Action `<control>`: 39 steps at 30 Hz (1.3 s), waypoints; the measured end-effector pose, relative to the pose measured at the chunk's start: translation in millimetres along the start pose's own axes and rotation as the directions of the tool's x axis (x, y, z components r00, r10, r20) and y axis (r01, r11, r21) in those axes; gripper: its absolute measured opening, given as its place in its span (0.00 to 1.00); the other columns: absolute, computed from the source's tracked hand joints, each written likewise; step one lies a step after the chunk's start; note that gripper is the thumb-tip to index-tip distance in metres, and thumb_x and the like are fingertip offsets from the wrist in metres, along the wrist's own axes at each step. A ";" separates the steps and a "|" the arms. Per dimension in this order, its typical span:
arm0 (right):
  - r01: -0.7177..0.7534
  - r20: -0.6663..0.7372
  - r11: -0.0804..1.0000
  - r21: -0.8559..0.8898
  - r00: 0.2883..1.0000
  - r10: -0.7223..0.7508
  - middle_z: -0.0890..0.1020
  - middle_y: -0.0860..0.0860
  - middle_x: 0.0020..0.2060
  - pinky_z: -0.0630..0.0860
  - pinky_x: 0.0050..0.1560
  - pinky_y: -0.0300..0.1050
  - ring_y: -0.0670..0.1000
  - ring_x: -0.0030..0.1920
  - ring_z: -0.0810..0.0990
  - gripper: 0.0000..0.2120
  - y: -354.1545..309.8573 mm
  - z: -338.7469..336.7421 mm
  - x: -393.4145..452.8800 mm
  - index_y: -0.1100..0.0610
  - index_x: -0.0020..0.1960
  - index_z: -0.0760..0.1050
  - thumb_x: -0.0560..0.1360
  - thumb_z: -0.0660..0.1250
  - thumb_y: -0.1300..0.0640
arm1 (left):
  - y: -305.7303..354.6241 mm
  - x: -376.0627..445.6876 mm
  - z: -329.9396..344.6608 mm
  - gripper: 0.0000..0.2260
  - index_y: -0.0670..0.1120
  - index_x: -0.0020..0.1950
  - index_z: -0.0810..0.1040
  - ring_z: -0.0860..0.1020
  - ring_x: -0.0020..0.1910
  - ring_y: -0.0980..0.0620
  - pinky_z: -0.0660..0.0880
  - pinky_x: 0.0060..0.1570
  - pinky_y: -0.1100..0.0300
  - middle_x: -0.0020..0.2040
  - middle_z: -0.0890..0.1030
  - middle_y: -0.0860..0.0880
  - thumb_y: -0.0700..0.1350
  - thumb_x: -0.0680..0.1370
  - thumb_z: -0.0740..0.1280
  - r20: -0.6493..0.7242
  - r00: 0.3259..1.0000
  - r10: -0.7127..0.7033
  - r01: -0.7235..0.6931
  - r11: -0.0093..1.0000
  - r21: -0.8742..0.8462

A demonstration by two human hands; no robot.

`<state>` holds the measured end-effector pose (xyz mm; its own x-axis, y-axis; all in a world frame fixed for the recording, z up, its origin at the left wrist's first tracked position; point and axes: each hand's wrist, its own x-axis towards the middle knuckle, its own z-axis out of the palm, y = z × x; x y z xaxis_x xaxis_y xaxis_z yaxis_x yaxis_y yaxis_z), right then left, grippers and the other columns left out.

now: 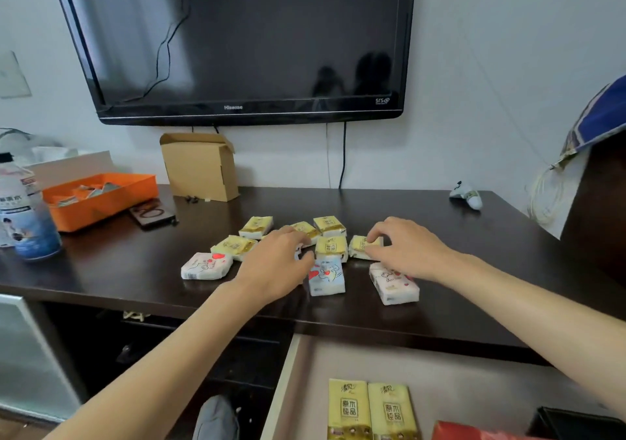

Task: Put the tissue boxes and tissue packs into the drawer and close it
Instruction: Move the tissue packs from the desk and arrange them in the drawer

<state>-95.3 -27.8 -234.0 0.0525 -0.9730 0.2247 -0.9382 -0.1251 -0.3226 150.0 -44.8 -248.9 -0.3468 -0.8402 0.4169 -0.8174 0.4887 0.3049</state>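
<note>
A: What is seen at the right hand (pixel 404 248)?

B: Its fingertips are curled down onto a yellow tissue pack (pixel 363 246) just right of the frame's centre; whether the pack is actually clamped cannot be told. A white pack with red hearts (pixel 394 285) is partly covered by the wrist below it.

A: And the left hand (pixel 276 263)?

B: It is laid palm down at mid-frame, fingers loosely spread over the cluster. The thumb is touching a pale blue pack printed with a red heart (pixel 327 275); nothing is seen to be gripped.

A: How is the rest arranged?

B: Small plastic-wrapped packs are scattered on the dark tabletop (pixel 440 223): more yellow ones with dark lettering are found above and left of the left hand (pixel 256 227) (pixel 233 246) and between the two hands (pixel 331 248), and another white heart-printed pack (pixel 206 266) lies well apart at centre left.

A: And the drawer?

B: The open drawer (pixel 457 372) is seen at lower right, with two long yellow packs (pixel 372 409) already laid side by side, touching.
</note>
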 end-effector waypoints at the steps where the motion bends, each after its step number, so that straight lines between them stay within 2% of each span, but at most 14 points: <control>1: -0.010 0.023 0.999 0.050 1.000 0.009 0.77 0.45 0.56 0.72 0.52 0.49 0.50 0.56 0.76 0.12 2.0 0.7 10.7 0.49 0.60 0.80 0.79 0.67 0.47 | 3.9 10.6 1.8 0.16 0.51 0.64 0.79 0.75 0.63 0.52 0.74 0.55 0.56 0.67 0.77 0.52 0.53 0.79 0.63 0.023 1.000 0.013 -0.013 1.000 0.008; 3: -0.024 0.075 0.995 0.094 0.997 0.017 0.76 0.45 0.54 0.71 0.50 0.46 0.50 0.57 0.77 0.13 7.7 4.7 30.2 0.51 0.61 0.80 0.78 0.69 0.50 | 10.3 31.3 8.6 0.16 0.50 0.63 0.80 0.76 0.63 0.51 0.74 0.56 0.56 0.66 0.77 0.51 0.53 0.79 0.63 0.104 0.994 0.017 -0.019 1.000 0.015; 6: -0.035 0.158 0.997 0.074 0.987 0.023 0.74 0.43 0.52 0.71 0.46 0.43 0.50 0.57 0.76 0.16 16.4 14.9 51.2 0.51 0.61 0.80 0.75 0.73 0.48 | 12.3 57.0 22.4 0.15 0.48 0.59 0.82 0.78 0.57 0.51 0.77 0.58 0.50 0.61 0.81 0.50 0.53 0.79 0.63 0.305 0.952 -0.020 0.029 0.999 -0.026; 9: -0.046 0.247 0.996 0.071 0.969 0.027 0.75 0.44 0.54 0.72 0.51 0.46 0.50 0.57 0.76 0.18 24.7 24.2 65.1 0.48 0.58 0.79 0.72 0.76 0.44 | 6.6 78.1 32.9 0.12 0.49 0.54 0.81 0.78 0.54 0.51 0.76 0.55 0.51 0.57 0.82 0.49 0.54 0.78 0.65 0.439 0.898 -0.024 0.021 1.000 0.010; 12: -0.069 0.244 0.984 0.161 0.969 0.028 0.83 0.46 0.51 0.74 0.46 0.42 0.50 0.53 0.81 0.17 34.1 24.2 73.2 0.50 0.54 0.81 0.70 0.80 0.45 | 2.7 97.7 36.7 0.12 0.52 0.53 0.78 0.77 0.60 0.49 0.74 0.59 0.50 0.62 0.79 0.50 0.58 0.76 0.67 0.502 0.864 -0.044 0.004 0.997 0.081; 14: -0.059 0.211 0.981 0.184 0.977 0.020 0.83 0.44 0.48 0.71 0.41 0.39 0.48 0.50 0.81 0.17 38.2 23.9 73.1 0.50 0.54 0.83 0.70 0.80 0.46 | 2.7 107.3 38.6 0.12 0.54 0.52 0.77 0.75 0.63 0.48 0.72 0.62 0.50 0.66 0.77 0.50 0.59 0.74 0.68 0.551 0.832 -0.057 -0.011 0.993 0.120; 15: -0.051 0.186 0.983 0.179 0.982 0.017 0.82 0.43 0.50 0.71 0.43 0.39 0.47 0.52 0.80 0.17 39.7 24.0 71.5 0.50 0.55 0.83 0.70 0.80 0.45 | 3.0 110.7 39.6 0.12 0.54 0.51 0.77 0.75 0.63 0.48 0.72 0.62 0.51 0.67 0.77 0.50 0.59 0.74 0.69 0.565 0.823 -0.055 -0.025 0.991 0.132; 20: -0.029 0.032 0.993 0.114 0.999 0.025 0.75 0.45 0.57 0.75 0.56 0.48 0.49 0.58 0.74 0.25 45.0 22.0 51.8 0.49 0.63 0.78 0.70 0.80 0.44 | 4.8 113.0 38.3 0.10 0.56 0.43 0.77 0.76 0.61 0.49 0.70 0.55 0.55 0.66 0.80 0.51 0.61 0.73 0.70 0.543 0.840 0.001 -0.082 0.989 0.126; 23: -0.041 -0.039 0.987 0.154 0.998 0.048 0.76 0.47 0.60 0.76 0.60 0.51 0.51 0.61 0.75 0.25 47.6 16.0 36.7 0.49 0.64 0.78 0.70 0.79 0.44 | 8.9 111.1 34.0 0.13 0.53 0.46 0.79 0.75 0.64 0.48 0.70 0.58 0.54 0.66 0.79 0.50 0.61 0.74 0.70 0.569 0.823 0.009 -0.097 0.987 0.125; 28: -0.070 -0.085 0.982 0.176 0.993 0.086 0.76 0.45 0.57 0.76 0.57 0.50 0.50 0.59 0.76 0.23 51.3 5.3 13.4 0.46 0.61 0.79 0.70 0.79 0.42 | 29.2 115.5 32.7 0.19 0.49 0.52 0.83 0.75 0.64 0.46 0.72 0.63 0.48 0.66 0.79 0.49 0.63 0.74 0.70 0.597 0.802 0.025 -0.173 0.966 0.191; 32: -0.118 -0.101 0.991 0.066 0.987 0.125 0.76 0.45 0.57 0.75 0.53 0.50 0.50 0.58 0.75 0.23 61.4 -5.1 0.4 0.46 0.61 0.78 0.69 0.78 0.39 | 48.0 121.7 46.1 0.16 0.53 0.49 0.79 0.76 0.57 0.47 0.74 0.57 0.48 0.58 0.80 0.50 0.64 0.73 0.69 0.592 0.802 0.072 -0.258 0.937 0.236; 36: -0.197 -0.074 0.972 0.124 0.975 0.207 0.78 0.46 0.60 0.73 0.52 0.49 0.50 0.57 0.75 0.22 78.2 -9.6 -9.6 0.45 0.59 0.80 0.69 0.77 0.39 | 53.5 123.9 58.7 0.15 0.53 0.52 0.76 0.77 0.57 0.47 0.75 0.55 0.49 0.58 0.79 0.50 0.60 0.72 0.71 0.588 0.801 0.109 -0.269 0.944 0.192; 39: -0.218 -0.090 0.959 0.183 0.967 0.237 0.80 0.47 0.62 0.75 0.56 0.50 0.51 0.59 0.77 0.22 82.4 -8.8 -16.4 0.46 0.59 0.80 0.68 0.78 0.40 | 53.0 120.2 57.2 0.16 0.54 0.56 0.78 0.77 0.57 0.47 0.76 0.55 0.49 0.58 0.79 0.51 0.58 0.71 0.72 0.515 0.847 0.131 -0.216 0.971 0.108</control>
<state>-176.5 -20.4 -256.2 -0.2025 -0.9535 0.2234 -0.8481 0.0568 -0.5267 38.7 -133.3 -231.6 -0.6380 -0.7686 -0.0482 -0.7679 0.6303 0.1139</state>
